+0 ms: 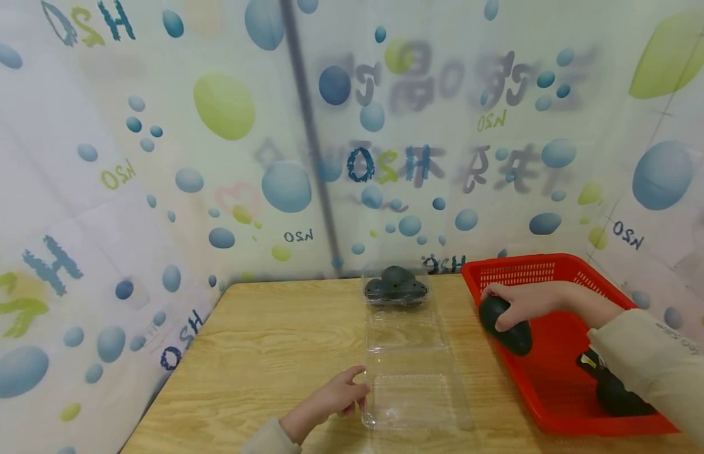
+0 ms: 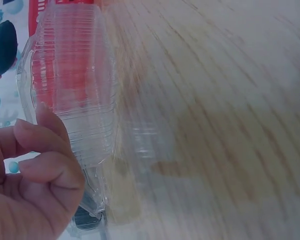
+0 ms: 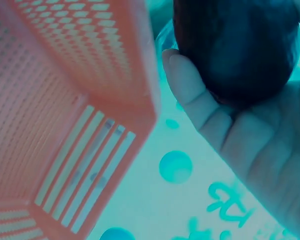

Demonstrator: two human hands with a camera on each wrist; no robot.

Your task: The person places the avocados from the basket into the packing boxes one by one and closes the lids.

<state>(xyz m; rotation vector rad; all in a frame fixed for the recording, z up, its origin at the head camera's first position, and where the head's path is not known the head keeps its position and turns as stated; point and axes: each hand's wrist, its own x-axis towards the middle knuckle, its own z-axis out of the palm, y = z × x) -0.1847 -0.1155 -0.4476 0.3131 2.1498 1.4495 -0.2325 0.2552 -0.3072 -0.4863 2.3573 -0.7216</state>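
Observation:
My right hand [image 1: 519, 306] grips a dark green avocado [image 1: 506, 325] over the left rim of the red basket. In the right wrist view, the thumb and fingers curl round the avocado [image 3: 237, 47], close to the basket wall. My left hand [image 1: 340, 394] is at the near left edge of a clear plastic clamshell [image 1: 411, 397]. The left wrist view shows its bent fingers [image 2: 50, 165] right at the edge of the clamshell [image 2: 72, 75]. Several dark avocados [image 1: 396, 287] sit clustered at the clamshell's far end, seen through the plastic.
The red basket [image 1: 547, 378] stands on the right of the wooden table [image 1: 272, 334]. Another dark rounded thing [image 1: 621, 397] lies inside, partly covered by the right sleeve. Beside it is a black item with a yellow mark [image 1: 590, 360]. A patterned curtain [image 1: 283, 189] hangs behind.

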